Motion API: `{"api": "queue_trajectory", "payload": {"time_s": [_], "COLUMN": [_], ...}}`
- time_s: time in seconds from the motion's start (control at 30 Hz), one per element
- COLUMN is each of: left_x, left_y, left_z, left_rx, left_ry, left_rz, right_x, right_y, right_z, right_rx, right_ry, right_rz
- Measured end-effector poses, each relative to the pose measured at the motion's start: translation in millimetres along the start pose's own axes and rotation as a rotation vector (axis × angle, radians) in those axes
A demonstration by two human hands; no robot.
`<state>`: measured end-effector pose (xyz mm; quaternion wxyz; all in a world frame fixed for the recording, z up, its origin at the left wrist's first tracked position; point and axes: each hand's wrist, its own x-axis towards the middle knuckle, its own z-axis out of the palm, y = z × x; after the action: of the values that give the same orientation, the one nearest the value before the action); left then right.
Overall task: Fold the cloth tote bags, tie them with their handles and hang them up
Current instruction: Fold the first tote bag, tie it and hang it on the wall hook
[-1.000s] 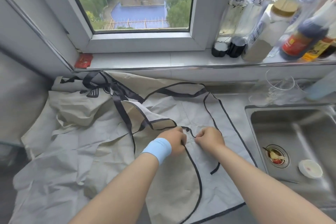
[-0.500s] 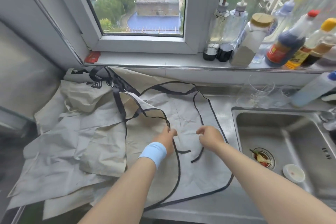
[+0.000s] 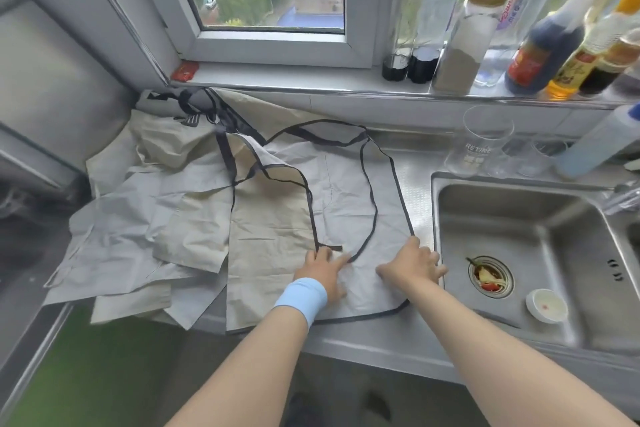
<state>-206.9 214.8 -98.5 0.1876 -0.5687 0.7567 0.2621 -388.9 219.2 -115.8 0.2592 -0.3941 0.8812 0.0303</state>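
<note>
Tote bag point(image 3: 349, 191) flat under both palms, left hand point(image 3: 323, 270), right hand point(image 3: 412, 263)

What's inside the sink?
In the sink there's a small white lid near the front and a round drain holding red and yellowish food scraps. What's below the drain strainer is hidden.

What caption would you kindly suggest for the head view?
Both hands, left hand and right hand, press flat a grey tote bag beside the sink.
</note>
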Motion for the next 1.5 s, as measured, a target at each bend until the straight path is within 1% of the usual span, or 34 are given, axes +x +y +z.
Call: {"api": "queue_trajectory", "payload": {"time_s": [0.1,0.17,0.23,0.33,0.43,0.47,0.53,0.6,0.67,0.77,0.8,0.83,0.9,0.93,0.97,1.03,1.07,1.1,1.13,1.17,1.2,1.23,1.37,1.43,1.5], "left_x": [-1.1,0.2,-0.6,-4.2,-7.8,-8.1,-14.5,-23.4,-33.1,-48.2,-50.9,-56.1,-69.5,-72.9,-76.9,-75.8,-75.0,-78.3,-80.8,-84.2,-84.1,-83.4,-74.2,-65.4,-53.2], "left_y": [4.1,4.0,2.2,-2.9,-8.7,-11.2,-16.1,-19.3,-26.6,-51.3,-59.3,-70.0,-90.1,-99.5,-112.0,-133.5,-147.2,-158.2,-168.3,-178.1,-183.3,-187.0,-194.5,-198.9,-201.7], "left_z": [1.2,-1.3,-1.7,0.7,-5.1,-8.4,-20.1,-39.4,-63.9,-93.5,-100.1,-104.8,-109.5,-108.3,-106.5,-96.1,-88.3,-82.0,-75.1,-68.2,-60.7,-53.5,-41.8,-50.9,-68.7], "left_rx": [0.051,0.04,0.03,0.026,-0.044,-0.119,-0.382,-0.74,-1.096,-1.462,-1.53,-1.537,-1.479,-1.435,-1.355,-1.171,-1.048,-0.898,-0.763,-0.659,-0.577,-0.514,-0.253,-0.174,-0.153], "left_ry": [-0.044,-0.052,-0.071,-0.063,-0.067,-0.054,-0.017,-0.007,-0.068,-0.125,-0.149,-0.167,-0.189,-0.179,-0.14,-0.014,0.045,0.088,0.11,0.113,0.099,0.063,-0.092,-0.1,-0.045], "left_rz": [-0.024,-0.016,0.005,0.042,0.075,0.073,0.057,0.024,-0.056,-0.113,-0.111,-0.111,-0.129,-0.148,-0.175,-0.231,-0.24,-0.254,-0.281,-0.306,-0.315,-0.324,-0.312,-0.304,-0.303], "right_x": [-0.6,-2.5,-6.2,-7.6,-12.8,-14.6,-26.0,-42.8,-58.7,-84.2,-90.0,-98.0,-114.1,-121.3,-131.1,-141.1,-144.7,-145.2,-144.7,-144.9,-143.6,-143.9,-130.6,-119.7,-112.8], "right_y": [6.1,8.0,9.1,10.6,9.6,6.5,-4.8,-20.3,-41.5,-77.1,-86.9,-97.9,-118.2,-127.4,-136.9,-146.9,-150.9,-152.3,-152.6,-153.6,-151.3,-150.8,-154.9,-159.5,-167.9], "right_z": [5.0,8.9,10.1,2.7,-9.6,-13.1,-22.0,-36.9,-50.4,-55.8,-54.1,-49.2,-33.8,-24.7,-17.5,-4.5,2.3,9.5,15.5,21.6,25.5,28.0,42.0,49.4,47.4], "right_rx": [0.061,0.197,0.301,0.341,0.376,0.399,0.507,0.612,0.64,0.555,0.499,0.432,0.311,0.283,0.289,0.382,0.402,0.364,0.293,0.205,0.141,0.083,-0.153,-0.281,-0.398], "right_ry": [0.036,0.021,-0.003,-0.06,-0.089,-0.114,-0.198,-0.271,-0.283,-0.269,-0.271,-0.279,-0.337,-0.391,-0.463,-0.596,-0.598,-0.523,-0.413,-0.307,-0.241,-0.213,-0.24,-0.305,-0.373], "right_rz": [-0.05,-0.058,-0.02,0.051,-0.007,-0.052,-0.176,-0.289,-0.399,-0.585,-0.654,-0.733,-0.871,-0.898,-0.893,-0.784,-0.747,-0.73,-0.721,-0.719,-0.714,-0.709,-0.645,-0.632,-0.622]}}
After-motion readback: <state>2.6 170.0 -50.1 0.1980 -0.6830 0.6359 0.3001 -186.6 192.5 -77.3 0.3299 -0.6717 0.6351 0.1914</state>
